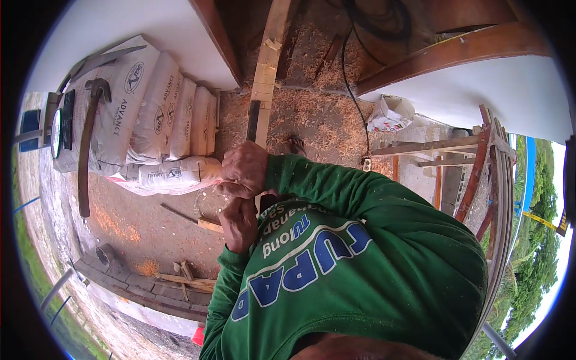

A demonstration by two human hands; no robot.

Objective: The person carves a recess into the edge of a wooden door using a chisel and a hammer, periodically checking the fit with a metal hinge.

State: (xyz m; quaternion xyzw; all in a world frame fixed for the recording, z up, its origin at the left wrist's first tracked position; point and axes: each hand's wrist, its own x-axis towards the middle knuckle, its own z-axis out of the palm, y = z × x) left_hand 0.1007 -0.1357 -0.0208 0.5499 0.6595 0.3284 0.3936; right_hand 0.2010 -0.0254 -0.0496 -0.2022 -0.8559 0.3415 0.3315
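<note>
My right hand, in a green sleeve, is closed over a long pale timber that runs away from my body. My left hand is closed just below it, close against my shirt. What each hand grips is hidden by the fingers and too small to make out. A dark narrow strip lies along the timber just beyond my right hand. My bare foot shows on the shaving-strewn floor beside the timber.
Stacked white sacks stand left, with a hammer and handsaw on top. A white sack, a wooden trestle with long boards and a black cable are right. Concrete blocks line the lower left edge.
</note>
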